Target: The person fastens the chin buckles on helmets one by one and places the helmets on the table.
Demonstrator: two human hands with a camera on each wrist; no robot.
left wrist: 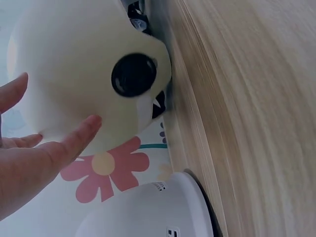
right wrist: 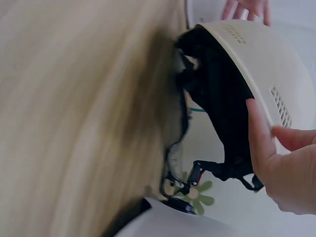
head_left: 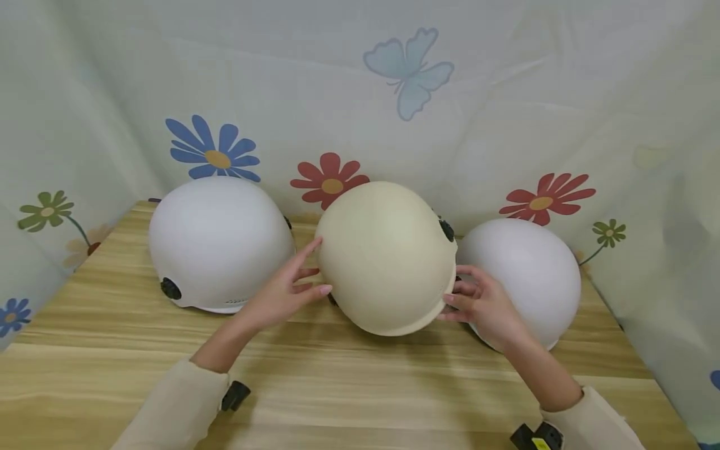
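A cream helmet (head_left: 388,256) is tilted up off the table in the middle, between my two hands. With extended fingers, my left hand (head_left: 284,290) touches its left side; a black round knob (left wrist: 134,75) shows close to those fingertips in the left wrist view. My right hand (head_left: 489,306) grips the helmet's rim at the right, thumb and fingers on opposite faces of the edge. From the right wrist, the black inner lining (right wrist: 217,94) is visible, and a chin strap with a buckle (right wrist: 196,174) hangs below it.
One white helmet (head_left: 219,244) sits on the wooden table (head_left: 337,387) at the left. Another white helmet (head_left: 523,275) stands at the right, partly behind my right hand. A flower-printed curtain (head_left: 281,81) closes off the back and sides.
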